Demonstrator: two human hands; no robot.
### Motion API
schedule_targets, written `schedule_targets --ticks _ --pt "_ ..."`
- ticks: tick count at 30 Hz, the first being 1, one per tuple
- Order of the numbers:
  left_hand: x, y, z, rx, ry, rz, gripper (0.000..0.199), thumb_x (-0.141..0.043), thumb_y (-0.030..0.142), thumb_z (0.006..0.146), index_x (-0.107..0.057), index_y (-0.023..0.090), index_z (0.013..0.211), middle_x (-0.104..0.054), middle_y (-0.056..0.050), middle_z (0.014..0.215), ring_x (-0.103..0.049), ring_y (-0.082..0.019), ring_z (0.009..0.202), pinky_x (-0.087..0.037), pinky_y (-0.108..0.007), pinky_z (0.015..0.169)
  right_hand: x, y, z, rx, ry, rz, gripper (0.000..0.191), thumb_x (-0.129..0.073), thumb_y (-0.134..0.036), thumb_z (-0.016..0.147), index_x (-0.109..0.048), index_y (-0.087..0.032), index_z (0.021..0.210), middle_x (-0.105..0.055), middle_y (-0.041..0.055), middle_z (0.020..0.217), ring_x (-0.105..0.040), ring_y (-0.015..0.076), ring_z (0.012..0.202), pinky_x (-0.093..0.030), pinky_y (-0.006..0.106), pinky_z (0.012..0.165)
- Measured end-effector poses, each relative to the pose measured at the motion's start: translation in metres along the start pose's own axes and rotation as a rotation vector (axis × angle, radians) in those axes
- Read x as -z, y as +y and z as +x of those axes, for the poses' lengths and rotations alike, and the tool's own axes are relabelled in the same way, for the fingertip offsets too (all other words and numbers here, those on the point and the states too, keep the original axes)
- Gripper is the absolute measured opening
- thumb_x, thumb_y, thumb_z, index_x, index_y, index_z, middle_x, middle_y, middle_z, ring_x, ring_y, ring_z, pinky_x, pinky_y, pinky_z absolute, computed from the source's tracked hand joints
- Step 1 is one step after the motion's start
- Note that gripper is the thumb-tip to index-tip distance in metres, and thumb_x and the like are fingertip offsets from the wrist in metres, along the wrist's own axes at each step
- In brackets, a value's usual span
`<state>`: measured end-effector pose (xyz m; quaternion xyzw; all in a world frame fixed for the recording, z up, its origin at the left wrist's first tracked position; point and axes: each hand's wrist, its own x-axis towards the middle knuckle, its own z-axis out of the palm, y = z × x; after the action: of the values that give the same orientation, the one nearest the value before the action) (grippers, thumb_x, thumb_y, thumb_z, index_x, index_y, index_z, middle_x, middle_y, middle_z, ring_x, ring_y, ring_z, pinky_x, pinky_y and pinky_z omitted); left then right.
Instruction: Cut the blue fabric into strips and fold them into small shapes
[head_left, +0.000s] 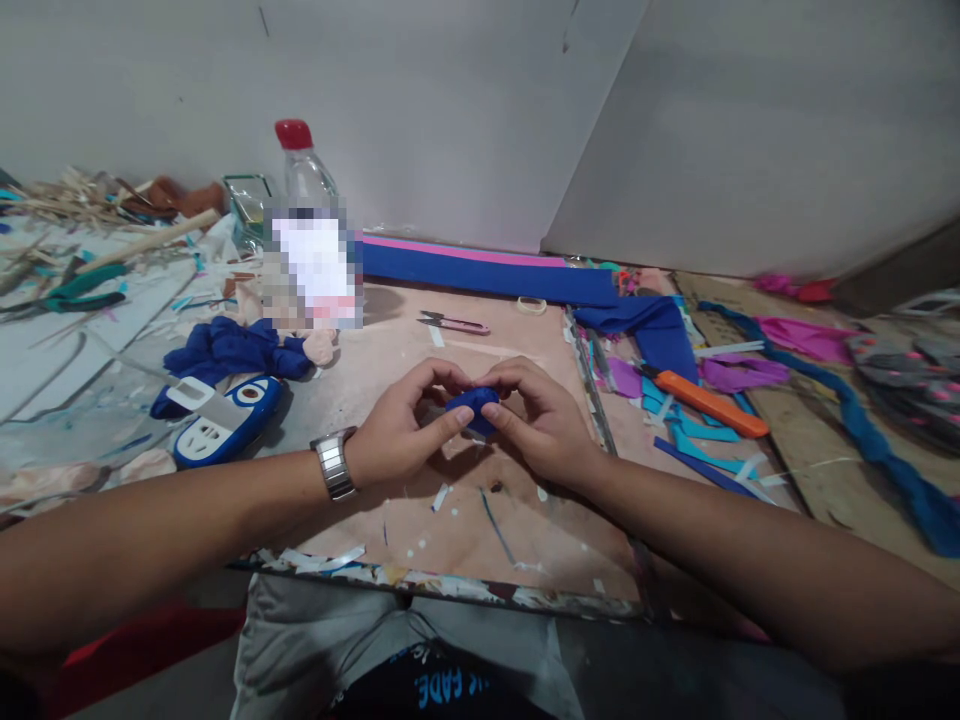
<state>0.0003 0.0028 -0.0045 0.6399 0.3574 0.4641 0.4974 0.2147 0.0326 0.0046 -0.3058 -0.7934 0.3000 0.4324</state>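
A small dark blue piece (475, 408), which looks like folded fabric or paper, is pinched between my two hands above the pinkish board (480, 545). My left hand (405, 420) holds its left side with thumb and fingers, and a metal watch (334, 465) is on that wrist. On the right side, my right hand (544, 420) grips the same piece, its thumb on the front. Pink-handled thread snips (454, 323) lie behind my hands, with a cream ring of tape (532, 305) to their right.
Left of my hands are a blue-and-white power strip (225, 420), crumpled blue pieces (232, 348) and green-handled pliers (82, 288). A red-capped bottle (309, 180) stands behind. An orange cutter (709, 402) and coloured strips lie right; a long blue strip (480, 272) spans the back.
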Motion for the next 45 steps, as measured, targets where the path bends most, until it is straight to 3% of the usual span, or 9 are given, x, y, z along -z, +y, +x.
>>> schedule_targets --ticks 9,17,22,27,31,36,45 --pt "-0.0002 -0.0029 0.0005 0.011 -0.058 -0.028 0.026 -0.069 0.039 0.098 -0.051 0.021 0.104 -0.06 -0.002 0.098 -0.062 -0.013 0.084 -0.052 -0.027 0.077 0.0008 0.0021 0.0004 0.066 -0.054 0.023 0.022 -0.077 -0.035 0.093 -0.077 -0.026 0.113 -0.072 0.0059 0.101 -0.069 0.0197 0.093 -0.057 0.037 0.084" --pt "0.0009 -0.0007 0.0 -0.01 -0.093 -0.046 0.028 -0.07 0.039 0.097 -0.051 0.02 0.106 -0.058 -0.003 0.099 -0.06 -0.014 0.087 -0.052 -0.026 0.075 0.0016 0.0022 0.0 0.058 -0.057 0.03 0.023 -0.078 -0.038 0.092 -0.079 -0.025 0.111 -0.07 0.0052 0.097 -0.068 0.0185 0.09 -0.057 0.035 0.082" --pt "-0.0006 -0.0008 -0.0008 0.037 -0.104 -0.112 0.028 -0.068 0.04 0.098 -0.049 0.02 0.105 -0.058 0.0 0.093 -0.058 -0.011 0.077 -0.049 -0.023 0.067 0.0006 0.0026 -0.0002 0.064 -0.089 0.022 0.025 -0.081 -0.039 0.09 -0.078 -0.024 0.11 -0.069 0.0056 0.098 -0.067 0.019 0.091 -0.055 0.035 0.082" --pt "-0.0013 0.0022 0.0015 0.083 -0.013 -0.151 0.031 -0.069 0.045 0.097 -0.052 0.02 0.106 -0.063 -0.002 0.094 -0.06 -0.012 0.078 -0.049 -0.023 0.068 -0.0004 0.0024 -0.0048 -0.014 -0.084 0.124 0.035 -0.071 -0.046 0.096 -0.067 -0.024 0.123 -0.066 0.0072 0.106 -0.063 0.0202 0.094 -0.052 0.036 0.083" --pt "-0.0006 0.0026 0.0054 0.114 0.043 -0.187 0.032 -0.069 0.043 0.097 -0.055 0.02 0.114 -0.068 -0.002 0.093 -0.063 -0.013 0.078 -0.049 -0.023 0.069 -0.0007 -0.0002 -0.0057 -0.012 -0.045 0.127 0.03 -0.076 -0.042 0.091 -0.063 -0.024 0.111 -0.062 0.0043 0.1 -0.06 0.0195 0.09 -0.05 0.035 0.081" --pt "-0.0007 -0.0008 0.0067 0.07 0.083 -0.191 0.028 -0.072 0.041 0.095 -0.061 0.018 0.105 -0.067 -0.002 0.094 -0.063 -0.013 0.082 -0.051 -0.025 0.075 -0.0009 -0.0054 -0.0023 0.056 -0.058 0.008 0.031 -0.085 -0.036 0.083 -0.063 -0.023 0.1 -0.063 0.0028 0.094 -0.061 0.0183 0.084 -0.049 0.032 0.073" --pt "-0.0009 -0.0008 0.0047 0.095 0.061 -0.167 0.021 -0.07 0.034 0.096 -0.062 0.017 0.106 -0.066 -0.003 0.097 -0.063 -0.013 0.086 -0.051 -0.026 0.08 -0.0013 -0.0055 -0.0052 0.022 -0.017 -0.079 0.014 -0.076 -0.03 0.091 -0.067 -0.021 0.098 -0.068 0.0018 0.087 -0.064 0.0153 0.077 -0.051 0.028 0.067"
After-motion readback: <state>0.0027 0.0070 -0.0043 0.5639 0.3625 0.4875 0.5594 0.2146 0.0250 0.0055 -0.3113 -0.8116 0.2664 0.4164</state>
